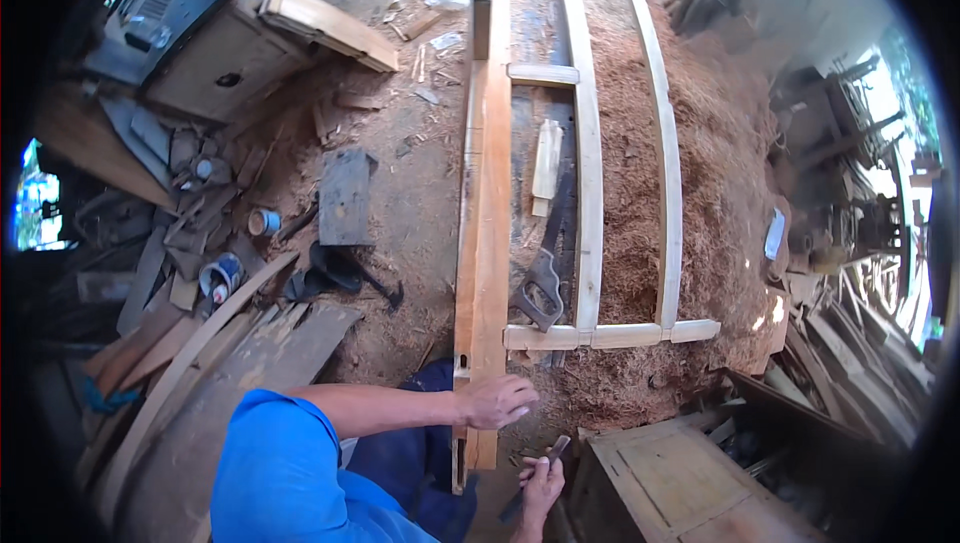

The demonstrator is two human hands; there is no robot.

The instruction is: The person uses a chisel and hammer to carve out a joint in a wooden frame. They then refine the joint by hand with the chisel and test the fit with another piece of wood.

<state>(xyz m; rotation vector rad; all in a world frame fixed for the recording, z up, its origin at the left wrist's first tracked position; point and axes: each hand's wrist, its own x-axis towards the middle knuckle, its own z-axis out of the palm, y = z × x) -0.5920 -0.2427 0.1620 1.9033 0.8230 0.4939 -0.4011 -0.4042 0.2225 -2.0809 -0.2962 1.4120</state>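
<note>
My left hand [497, 403] grips a long reddish-tan wooden board [485, 213], fingers bent over its right edge near the lower end. Narrow slots show in the board's left edge there. Below and right of it, my right hand [540, 491] is closed on a narrow chisel-like tool [558, 448], held at a slant. A pale wooden frame [588, 243] of rails and crosspieces lies right of the board. Inside it a handsaw [543, 291] lies beside a pale offcut [547, 168].
Shavings [715, 223] cover the floor to the right. At lower right stands a wooden cabinet or box [675, 488]. Scrap planks [250, 398], cans [222, 273], a dark box-like block [345, 198] and a stacked plank bundle [330, 28] lie on the left. More timber [845, 363] is piled at the right.
</note>
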